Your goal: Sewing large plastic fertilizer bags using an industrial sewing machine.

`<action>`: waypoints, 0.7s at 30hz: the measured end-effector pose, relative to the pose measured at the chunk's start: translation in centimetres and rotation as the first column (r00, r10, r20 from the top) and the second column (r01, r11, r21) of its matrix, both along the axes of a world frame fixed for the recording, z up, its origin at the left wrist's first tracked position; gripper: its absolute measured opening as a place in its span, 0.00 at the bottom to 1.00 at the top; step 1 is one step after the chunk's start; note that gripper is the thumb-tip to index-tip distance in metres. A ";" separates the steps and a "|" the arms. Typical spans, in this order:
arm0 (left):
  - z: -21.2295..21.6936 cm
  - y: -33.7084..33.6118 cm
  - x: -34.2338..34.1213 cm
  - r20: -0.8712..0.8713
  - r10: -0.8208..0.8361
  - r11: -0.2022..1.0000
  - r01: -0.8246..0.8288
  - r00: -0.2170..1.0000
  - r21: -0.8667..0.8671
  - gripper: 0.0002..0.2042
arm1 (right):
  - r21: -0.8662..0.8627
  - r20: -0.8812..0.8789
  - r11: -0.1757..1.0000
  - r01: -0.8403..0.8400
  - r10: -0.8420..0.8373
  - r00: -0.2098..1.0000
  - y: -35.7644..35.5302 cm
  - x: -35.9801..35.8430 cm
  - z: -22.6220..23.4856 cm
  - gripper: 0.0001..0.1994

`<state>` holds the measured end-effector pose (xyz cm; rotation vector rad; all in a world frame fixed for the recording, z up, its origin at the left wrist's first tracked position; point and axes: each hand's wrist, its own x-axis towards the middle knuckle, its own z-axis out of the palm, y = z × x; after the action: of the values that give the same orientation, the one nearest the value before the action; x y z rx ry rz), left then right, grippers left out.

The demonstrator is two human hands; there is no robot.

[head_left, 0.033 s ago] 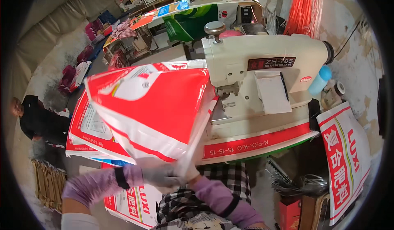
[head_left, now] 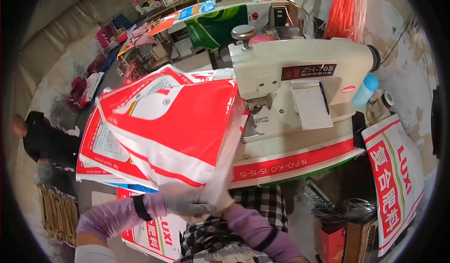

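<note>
A red and white sack (head_left: 192, 122) spreads in front of me, its right edge beside the needle area of a cream sewing machine (head_left: 302, 59). A whitish, see-through edge of the sack hangs toward my lap. My left hand (head_left: 190, 205), in a grey glove, is closed at the sack's near end. Close beside it, my right hand (head_left: 222, 200) closes on the hanging edge; it is blurred and its fingers are partly hidden. More red and white sacks (head_left: 96, 157) lie beneath and to the left of this one.
A printed sack (head_left: 396, 183) hangs at the right of the machine table. A blue bottle (head_left: 365, 90) and a thread spool (head_left: 387, 100) stand behind the machine. Orange-red strands (head_left: 344, 12) hang at the back. At far left is another person (head_left: 49, 139) in black.
The sack's far left part has risen and shifted, showing more of its printed panel. Both my hands have moved slightly right. The person at left has moved a little.
</note>
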<state>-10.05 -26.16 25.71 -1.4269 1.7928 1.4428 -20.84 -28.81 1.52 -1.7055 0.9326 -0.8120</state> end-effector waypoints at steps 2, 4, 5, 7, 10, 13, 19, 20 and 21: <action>-3.4 1.9 1.8 -0.461 0.274 0.962 -0.239 0.844 0.134 0.13 | 0.175 -0.183 0.918 -0.357 0.387 0.904 -1.4 -4.1 6.5 0.26; -5.7 2.3 1.7 -0.495 0.567 0.823 -0.487 0.659 0.294 0.07 | 0.605 0.793 0.505 -0.615 -0.453 0.408 -1.6 -5.7 7.9 0.26; -6.0 2.7 1.7 -0.483 0.693 0.715 -0.592 0.535 0.372 0.05 | 0.615 0.777 0.476 -0.629 -0.500 0.382 -1.6 -6.2 9.1 0.25; -4.2 2.2 -0.9 -0.244 0.052 0.931 -0.135 0.969 -0.340 0.07 | 0.648 0.751 0.635 -0.420 -0.443 0.489 -2.0 -6.5 8.8 0.25; -1.5 2.0 -4.6 0.263 -0.459 0.489 0.488 0.849 -0.723 0.11 | 0.558 0.665 0.820 -0.126 -0.351 0.659 -2.7 -5.2 10.0 0.25; -2.1 2.3 -6.1 0.400 -0.616 0.505 0.730 0.678 -0.460 0.06 | 0.303 -0.149 0.908 0.288 -0.253 0.956 -3.5 -4.3 10.8 0.31; 4.0 -3.8 -8.2 0.168 -0.874 0.452 0.890 0.456 -0.063 0.06 | -0.174 -0.497 0.954 0.245 -0.300 0.814 -2.5 -6.6 8.2 0.18; 5.6 -2.8 -5.7 0.237 -0.816 0.507 0.850 0.527 -0.145 0.06 | -0.181 -0.443 0.961 0.211 -0.271 0.854 -2.8 -5.6 9.8 0.18; 7.6 -5.6 -6.5 0.284 -0.830 0.451 0.878 0.479 -0.163 0.07 | -0.214 -0.534 0.961 0.176 -0.266 0.802 -4.2 -7.1 9.9 0.12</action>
<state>-16.53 -31.80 33.30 -0.4611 2.1653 0.4942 -27.98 -33.00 11.46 -2.0476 1.5273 -0.5384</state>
